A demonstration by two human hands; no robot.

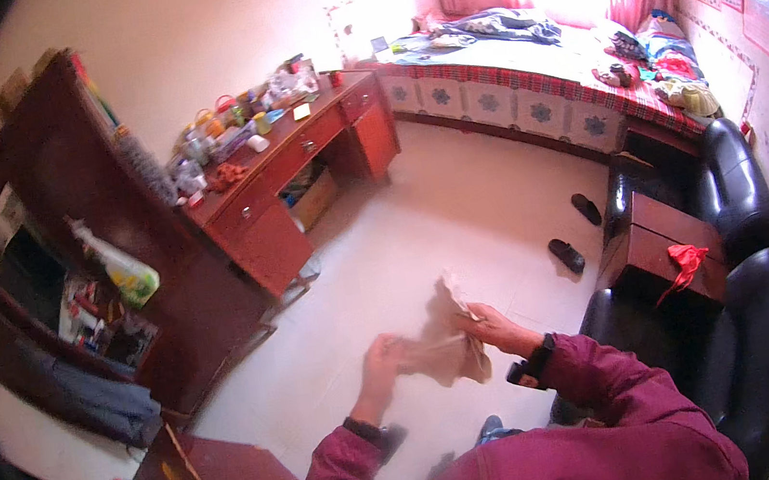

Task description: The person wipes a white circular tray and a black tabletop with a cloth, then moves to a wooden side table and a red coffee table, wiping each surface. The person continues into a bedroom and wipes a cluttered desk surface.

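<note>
A crumpled light brown cloth [447, 359] is stretched between my two hands, above the pale tiled floor [335, 305]. My left hand [380, 364], somewhat blurred, grips the cloth's left end. At the right, my right hand [498, 327] pinches its upper part, and a pale tip sticks up above the fingers. The lower edge of the cloth hangs loose between the hands. What kind of cloth it is, I cannot tell.
A red-brown desk [284, 144] bearing bottles and clutter stands ahead, beside a dark wardrobe [148, 271]. Behind are a bed [508, 71] and a window. Black armchairs [753, 330], a small wooden table [660, 233] with a red cloth [686, 266], and dark slippers [566, 256] are at right.
</note>
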